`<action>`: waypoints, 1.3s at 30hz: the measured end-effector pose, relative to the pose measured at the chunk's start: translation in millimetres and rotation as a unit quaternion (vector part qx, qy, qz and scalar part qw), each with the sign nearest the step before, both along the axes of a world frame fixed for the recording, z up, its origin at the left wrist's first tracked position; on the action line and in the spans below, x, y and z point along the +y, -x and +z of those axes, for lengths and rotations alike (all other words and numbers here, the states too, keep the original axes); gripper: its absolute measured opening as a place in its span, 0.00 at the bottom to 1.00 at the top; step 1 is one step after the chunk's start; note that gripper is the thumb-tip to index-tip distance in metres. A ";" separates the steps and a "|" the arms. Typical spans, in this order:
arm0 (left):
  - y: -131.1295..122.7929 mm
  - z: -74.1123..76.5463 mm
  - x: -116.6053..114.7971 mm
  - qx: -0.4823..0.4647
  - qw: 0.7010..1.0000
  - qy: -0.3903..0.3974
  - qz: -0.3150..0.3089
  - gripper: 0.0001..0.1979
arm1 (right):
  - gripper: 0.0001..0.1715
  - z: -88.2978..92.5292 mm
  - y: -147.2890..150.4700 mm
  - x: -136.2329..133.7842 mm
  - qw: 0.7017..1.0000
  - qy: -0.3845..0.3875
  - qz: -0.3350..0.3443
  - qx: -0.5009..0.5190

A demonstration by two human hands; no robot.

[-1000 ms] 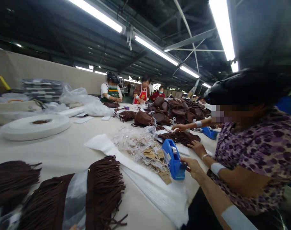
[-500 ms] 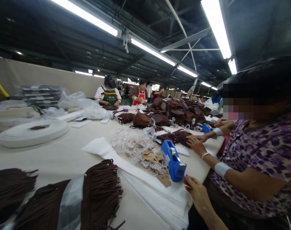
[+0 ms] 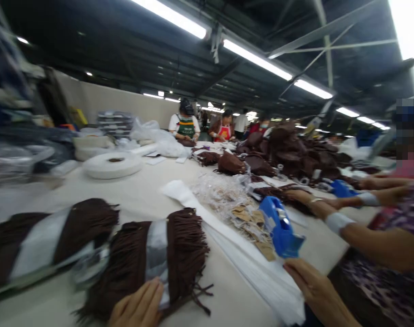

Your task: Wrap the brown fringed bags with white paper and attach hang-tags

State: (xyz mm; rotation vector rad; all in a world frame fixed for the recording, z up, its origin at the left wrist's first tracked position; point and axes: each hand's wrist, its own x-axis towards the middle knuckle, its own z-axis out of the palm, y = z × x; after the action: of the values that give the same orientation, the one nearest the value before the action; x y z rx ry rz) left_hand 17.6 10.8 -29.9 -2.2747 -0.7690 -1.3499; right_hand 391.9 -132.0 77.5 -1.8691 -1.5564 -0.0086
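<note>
My left hand [image 3: 139,305] lies with fairly flat fingers on the near edge of a dark brown fringed bag [image 3: 130,261], which has a pale translucent band [image 3: 156,247] around its middle. At the right, my right hand [image 3: 317,290] is closed, thumb and fingers together, just below the cutter end of a blue tape dispenser [image 3: 278,225]. Whatever its fingertips pinch is too small and blurred to make out. Beneath and beside that hand runs a stack of long white strips [image 3: 251,268]. Another banded brown fringed piece [image 3: 86,227] rests at the left.
Clear plastic bits [image 3: 214,195] and brown tags [image 3: 251,220] lie behind the strips. A white roll [image 3: 112,165] sits farther left. Brown bags [image 3: 295,150] are heaped at the back right. A co-worker's arm [image 3: 367,231] reaches in from the right; other people stand across the table [image 3: 152,195].
The view has swung left, so things appear farther right. My left hand has come into view on the fringed bag. My right hand remains by the tape dispenser.
</note>
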 end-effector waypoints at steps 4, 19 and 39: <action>2.2 20.5 -15.2 0.046 0.998 0.042 0.016 0.15 | 0.10 45.9 71.7 46.1 0.952 0.076 0.283 -0.091; 3.2 23.2 -19.2 0.089 0.992 0.082 0.038 0.21 | 0.09 49.3 218.6 200.9 0.718 0.163 0.587 -0.336; -0.5 21.9 -17.5 0.071 0.994 0.066 0.045 0.19 | 0.07 42.7 238.8 224.0 0.667 0.227 0.573 -0.418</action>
State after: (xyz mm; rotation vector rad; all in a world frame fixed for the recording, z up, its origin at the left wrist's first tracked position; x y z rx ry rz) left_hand 18.1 -6.7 -7.9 -2.3758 -0.9249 -1.1144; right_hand 153.1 92.0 120.3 -0.7626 -3.4194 0.1127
